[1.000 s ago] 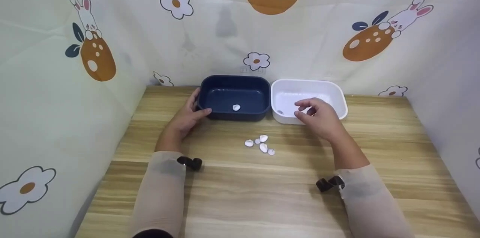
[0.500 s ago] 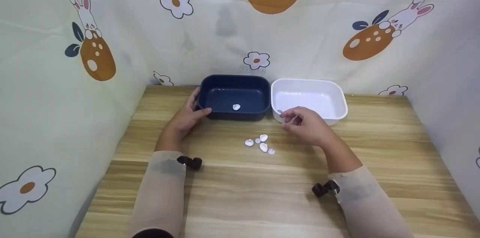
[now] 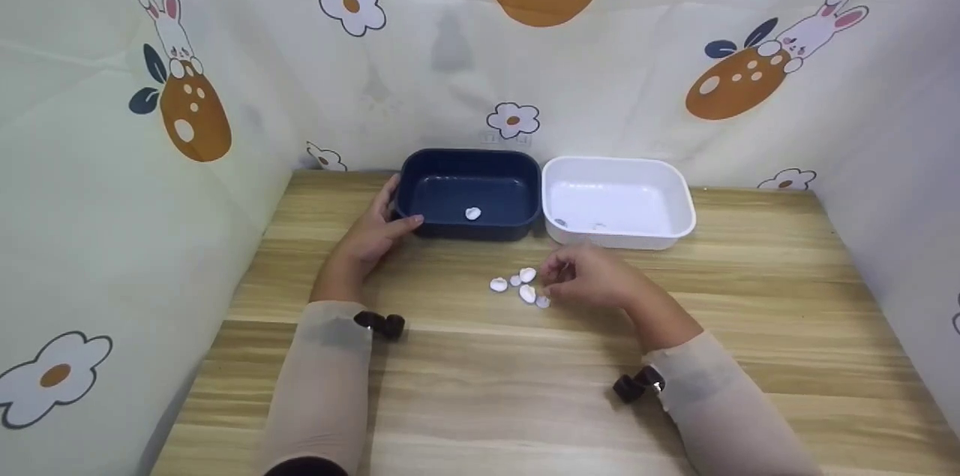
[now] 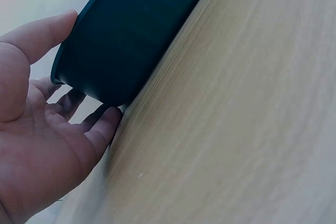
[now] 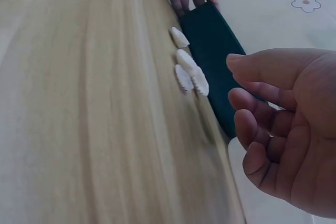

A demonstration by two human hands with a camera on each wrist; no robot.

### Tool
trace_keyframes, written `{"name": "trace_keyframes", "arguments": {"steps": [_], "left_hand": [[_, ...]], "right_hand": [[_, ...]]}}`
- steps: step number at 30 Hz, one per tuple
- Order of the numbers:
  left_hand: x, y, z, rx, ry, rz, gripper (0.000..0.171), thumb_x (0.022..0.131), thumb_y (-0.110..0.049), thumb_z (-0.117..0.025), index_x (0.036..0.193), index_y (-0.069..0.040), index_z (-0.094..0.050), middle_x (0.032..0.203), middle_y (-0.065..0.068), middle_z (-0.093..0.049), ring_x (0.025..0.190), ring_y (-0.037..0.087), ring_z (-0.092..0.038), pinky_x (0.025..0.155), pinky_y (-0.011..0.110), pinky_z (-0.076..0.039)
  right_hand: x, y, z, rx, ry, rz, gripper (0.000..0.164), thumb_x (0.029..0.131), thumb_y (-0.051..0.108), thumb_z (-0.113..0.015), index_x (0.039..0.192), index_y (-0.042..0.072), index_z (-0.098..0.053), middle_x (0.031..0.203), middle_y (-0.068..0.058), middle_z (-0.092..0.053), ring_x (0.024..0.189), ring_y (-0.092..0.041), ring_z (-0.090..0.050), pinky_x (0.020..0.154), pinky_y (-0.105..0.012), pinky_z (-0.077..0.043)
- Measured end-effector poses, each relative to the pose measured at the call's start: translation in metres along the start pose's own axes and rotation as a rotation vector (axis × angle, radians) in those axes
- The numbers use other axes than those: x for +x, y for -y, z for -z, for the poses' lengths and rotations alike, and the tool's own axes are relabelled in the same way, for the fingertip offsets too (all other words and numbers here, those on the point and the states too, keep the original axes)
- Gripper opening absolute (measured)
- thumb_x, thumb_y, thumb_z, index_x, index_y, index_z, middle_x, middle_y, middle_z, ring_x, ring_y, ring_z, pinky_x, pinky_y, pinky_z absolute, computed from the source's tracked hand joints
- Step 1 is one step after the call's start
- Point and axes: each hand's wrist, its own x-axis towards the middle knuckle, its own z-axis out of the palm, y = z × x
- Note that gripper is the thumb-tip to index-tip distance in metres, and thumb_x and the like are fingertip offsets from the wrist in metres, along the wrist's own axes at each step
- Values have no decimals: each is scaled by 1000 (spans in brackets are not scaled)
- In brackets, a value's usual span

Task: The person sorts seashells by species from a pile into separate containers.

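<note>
On the left, a dark blue plastic box [image 3: 472, 230] stands on the table with one white seashell [image 3: 472, 213] inside. My left hand [image 3: 369, 233] holds its left end, thumb at the front rim and the other fingers around the end wall. In the left wrist view the fingertips [image 4: 109, 116] reach down to the box's bottom corner. Several small white and greyish shells [image 3: 528, 294] lie loose in front of the boxes. My right hand [image 3: 592, 275] hovers just right of them; the right wrist view shows its fingers loosely curled with nothing between them.
Right beside the blue box stands a white box [image 3: 619, 242] with small greyish pieces [image 3: 561, 222] near its front left corner. A printed curtain [image 3: 637, 63] closes off the back and sides of the wooden table [image 3: 465, 386].
My right hand has come from over the white box toward me and left, down beside the loose shells. The left hand has stayed on the blue box.
</note>
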Motion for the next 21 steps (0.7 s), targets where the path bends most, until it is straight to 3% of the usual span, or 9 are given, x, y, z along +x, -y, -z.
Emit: {"name": "trace_keyframes", "arguments": {"steps": [5, 13, 21], "left_hand": [[1, 2, 0, 15, 3, 10, 102, 99, -16, -77, 173, -35, -10, 183, 1, -10, 170, 21, -11, 136, 43, -23], [3, 2, 0, -3, -1, 10, 103, 98, -15, -78, 173, -35, -11, 183, 1, -9, 169, 23, -12, 135, 44, -26], [2, 2, -1, -50, 7, 5, 103, 99, -10, -75, 174, -34, -9, 183, -1, -9, 168, 21, -16, 134, 44, -30]], "right_hand": [[1, -2, -10, -3, 60, -24, 16, 87, 14, -84, 102, 17, -80, 92, 5, -75, 87, -10, -66, 83, -29, -57], [3, -6, -14, 20, 89, 31, 17, 85, 6, -82, 100, 13, -80, 88, 5, -73, 83, -9, -63, 77, -25, -55], [4, -4, -15, -9, 103, 32, 19, 82, 2, -82, 97, 13, -80, 89, 2, -74, 82, -8, -62, 76, -23, -54]]}}
